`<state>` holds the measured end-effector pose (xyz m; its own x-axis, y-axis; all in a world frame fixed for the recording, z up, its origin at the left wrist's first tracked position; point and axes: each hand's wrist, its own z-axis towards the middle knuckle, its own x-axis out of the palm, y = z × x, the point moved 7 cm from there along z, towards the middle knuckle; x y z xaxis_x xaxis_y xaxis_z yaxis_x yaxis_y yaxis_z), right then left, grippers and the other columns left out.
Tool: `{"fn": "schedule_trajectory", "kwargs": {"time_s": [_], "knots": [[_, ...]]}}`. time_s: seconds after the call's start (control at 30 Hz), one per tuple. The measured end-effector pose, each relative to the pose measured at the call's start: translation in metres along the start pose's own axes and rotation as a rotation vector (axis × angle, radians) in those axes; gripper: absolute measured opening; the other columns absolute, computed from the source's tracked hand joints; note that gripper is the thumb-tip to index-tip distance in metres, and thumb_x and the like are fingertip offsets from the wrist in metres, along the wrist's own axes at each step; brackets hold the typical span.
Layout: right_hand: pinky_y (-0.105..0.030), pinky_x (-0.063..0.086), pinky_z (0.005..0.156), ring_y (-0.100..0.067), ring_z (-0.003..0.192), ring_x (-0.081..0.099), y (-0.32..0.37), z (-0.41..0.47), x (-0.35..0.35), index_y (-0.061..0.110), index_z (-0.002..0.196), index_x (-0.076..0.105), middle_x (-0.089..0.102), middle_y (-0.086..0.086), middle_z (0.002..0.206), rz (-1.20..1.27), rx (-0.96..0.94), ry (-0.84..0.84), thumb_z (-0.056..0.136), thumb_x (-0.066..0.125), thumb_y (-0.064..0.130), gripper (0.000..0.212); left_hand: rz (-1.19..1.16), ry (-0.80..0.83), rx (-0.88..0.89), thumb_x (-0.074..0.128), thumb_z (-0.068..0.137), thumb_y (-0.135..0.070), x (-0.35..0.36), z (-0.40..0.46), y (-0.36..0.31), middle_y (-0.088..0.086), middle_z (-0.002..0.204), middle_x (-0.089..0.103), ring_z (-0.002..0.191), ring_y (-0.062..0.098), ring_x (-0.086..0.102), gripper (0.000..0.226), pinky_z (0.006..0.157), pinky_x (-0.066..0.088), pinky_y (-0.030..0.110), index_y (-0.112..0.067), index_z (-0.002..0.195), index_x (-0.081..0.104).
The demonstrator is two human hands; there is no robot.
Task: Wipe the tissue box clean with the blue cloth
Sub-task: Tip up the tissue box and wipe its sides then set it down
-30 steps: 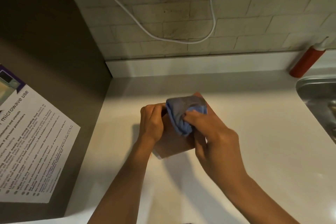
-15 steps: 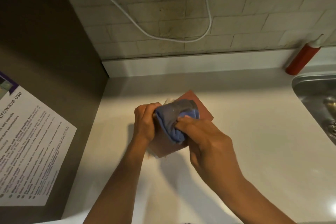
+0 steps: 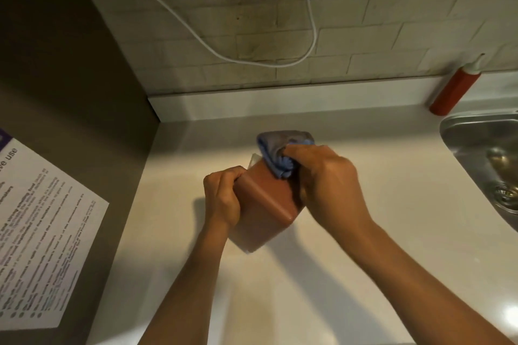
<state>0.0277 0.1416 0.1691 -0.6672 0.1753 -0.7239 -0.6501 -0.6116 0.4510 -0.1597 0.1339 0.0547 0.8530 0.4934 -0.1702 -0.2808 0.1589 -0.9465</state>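
Note:
A reddish-brown tissue box (image 3: 266, 204) stands on the pale counter (image 3: 392, 232), with a bit of white tissue showing at its far top edge. My left hand (image 3: 222, 199) grips the box's left side. My right hand (image 3: 328, 176) holds a bunched blue cloth (image 3: 280, 151) pressed against the far right part of the box's top. The box's right side is hidden behind my right hand.
A red squeeze bottle (image 3: 455, 87) leans at the back wall right. A steel sink (image 3: 487, 159) lies at the right edge. A grey appliance side with a printed notice (image 3: 42, 232) stands on the left. A white cable (image 3: 252, 59) hangs on the tiled wall.
My right hand has carried the cloth from the near left part of the box's top toward the far right. More of the box's near face now shows. My left hand keeps its hold.

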Motion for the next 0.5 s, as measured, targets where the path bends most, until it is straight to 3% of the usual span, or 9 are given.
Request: {"fn": "schedule_trajectory", "kwargs": {"time_s": [0.07,0.17,0.27,0.33,0.43,0.5], "knots": [[-0.031,0.054,0.063,-0.030,0.073,0.067,-0.021,-0.003,-0.006,0.013,0.095,0.074,0.073,-0.005,0.087,-0.020,0.061,-0.001,0.066,0.067,-0.010,0.038,0.051,0.060,0.072,0.038,0.087,-0.022,0.002,0.004,-0.010,-0.010,0.052,0.046,0.053,0.011,0.041,0.039,0.052,0.032,0.034,-0.036,0.055,0.056],[-0.015,0.042,0.067,-0.024,0.072,0.067,-0.028,-0.031,-0.012,0.016,0.099,0.073,0.073,-0.002,0.088,-0.057,0.126,-0.025,0.066,0.066,-0.014,0.046,0.085,0.104,0.125,0.037,0.087,-0.011,0.002,0.008,-0.017,-0.014,0.052,0.052,0.052,0.003,0.046,0.048,0.054,0.032,0.024,-0.040,0.056,0.060],[-0.007,0.035,0.071,-0.015,0.073,0.060,-0.001,-0.044,-0.009,0.019,0.101,0.072,0.072,0.001,0.087,0.003,0.081,-0.087,0.074,0.055,0.002,0.036,0.080,0.113,0.136,0.038,0.087,-0.022,0.003,0.007,-0.016,-0.009,0.056,0.057,0.054,0.008,0.051,0.040,0.055,0.038,0.027,-0.036,0.058,0.062],[-0.007,0.034,0.069,-0.015,0.073,0.060,0.009,-0.028,-0.003,0.019,0.100,0.072,0.072,0.001,0.087,0.020,0.043,-0.066,0.073,0.053,0.009,0.034,0.084,0.101,0.127,0.039,0.085,-0.027,0.002,0.006,-0.014,-0.005,0.057,0.057,0.056,0.010,0.051,0.034,0.056,0.039,0.029,-0.029,0.060,0.061],[-0.021,0.046,0.067,-0.025,0.074,0.066,-0.001,-0.003,0.002,0.015,0.099,0.073,0.073,-0.004,0.090,-0.004,0.078,-0.029,0.070,0.063,-0.001,0.035,0.072,0.126,0.138,0.039,0.088,-0.018,0.001,0.006,-0.017,-0.008,0.055,0.053,0.054,0.007,0.046,0.040,0.055,0.033,0.028,-0.034,0.058,0.059],[-0.023,0.046,0.065,-0.026,0.072,0.066,-0.017,-0.003,0.000,0.015,0.099,0.074,0.074,-0.005,0.088,-0.012,0.122,-0.004,0.069,0.066,-0.009,0.039,0.036,0.122,0.138,0.037,0.088,-0.016,-0.001,0.003,-0.020,-0.011,0.054,0.052,0.053,0.005,0.045,0.044,0.054,0.032,0.025,-0.037,0.057,0.059]]}}
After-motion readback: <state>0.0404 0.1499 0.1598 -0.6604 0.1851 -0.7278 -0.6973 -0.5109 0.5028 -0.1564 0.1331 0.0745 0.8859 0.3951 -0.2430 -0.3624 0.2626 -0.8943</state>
